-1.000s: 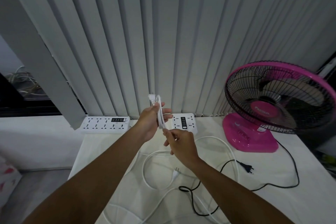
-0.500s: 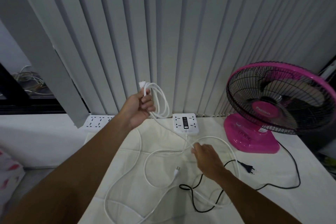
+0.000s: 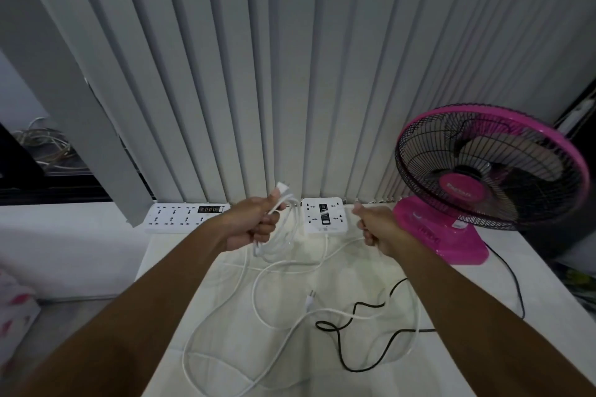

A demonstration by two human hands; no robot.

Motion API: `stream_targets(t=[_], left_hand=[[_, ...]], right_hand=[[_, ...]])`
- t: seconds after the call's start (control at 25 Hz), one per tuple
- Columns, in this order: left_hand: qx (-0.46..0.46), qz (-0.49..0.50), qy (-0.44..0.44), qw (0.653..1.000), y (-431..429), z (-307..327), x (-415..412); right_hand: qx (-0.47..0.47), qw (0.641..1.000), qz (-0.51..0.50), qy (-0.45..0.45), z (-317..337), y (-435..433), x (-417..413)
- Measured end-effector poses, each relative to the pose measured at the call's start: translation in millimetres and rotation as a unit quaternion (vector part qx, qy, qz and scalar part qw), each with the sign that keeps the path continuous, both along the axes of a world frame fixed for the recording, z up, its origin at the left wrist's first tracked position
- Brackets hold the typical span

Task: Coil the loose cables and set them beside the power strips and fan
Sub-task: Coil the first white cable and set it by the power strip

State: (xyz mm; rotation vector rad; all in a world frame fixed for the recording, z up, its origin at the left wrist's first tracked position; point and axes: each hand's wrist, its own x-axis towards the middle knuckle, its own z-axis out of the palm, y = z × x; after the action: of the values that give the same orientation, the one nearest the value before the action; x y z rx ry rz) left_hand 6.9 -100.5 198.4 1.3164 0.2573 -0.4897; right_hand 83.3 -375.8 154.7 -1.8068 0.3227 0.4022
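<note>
While left hand (image 3: 251,226) grips white cable (image 3: 283,255) | right hand (image 3: 375,229) pinches its strand

Home room, vertical window blinds (image 3: 290,74), pink table fan (image 3: 490,171), white power strips (image 3: 185,216) on a cloth-covered surface (image 3: 225,316)

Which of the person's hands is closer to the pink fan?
The right. The right hand is just left of the pink fan base, gripping white cable. The left hand is farther left, past the square power strip, holding the coiled loops.
</note>
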Motion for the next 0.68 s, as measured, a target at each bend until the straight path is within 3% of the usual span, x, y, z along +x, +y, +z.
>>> stream_targets(t=[0.08,0.16,0.28,0.36,0.48,0.68], left_hand=[[0.009,0.011,0.010,1.000,-14,-5,0],[0.003,0.035,0.018,0.999,-22,-8,1],[-0.012,0.103,0.017,0.994,-27,-9,5],[-0.056,0.163,0.022,0.985,-26,-9,9],[-0.112,0.217,0.025,0.969,-20,-7,13],[-0.144,0.210,0.036,0.966,-23,-9,9]], right_hand=[[0.023,0.997,0.049,-0.047,24,34,-7],[-0.057,0.974,0.141,-0.165,39,63,-27],[-0.233,0.875,0.241,-0.350,37,88,-65],[-0.244,0.846,0.251,-0.402,27,95,-87],[-0.227,0.845,0.250,-0.414,-2,97,-119],[-0.242,0.883,0.238,-0.325,-41,92,-130]])
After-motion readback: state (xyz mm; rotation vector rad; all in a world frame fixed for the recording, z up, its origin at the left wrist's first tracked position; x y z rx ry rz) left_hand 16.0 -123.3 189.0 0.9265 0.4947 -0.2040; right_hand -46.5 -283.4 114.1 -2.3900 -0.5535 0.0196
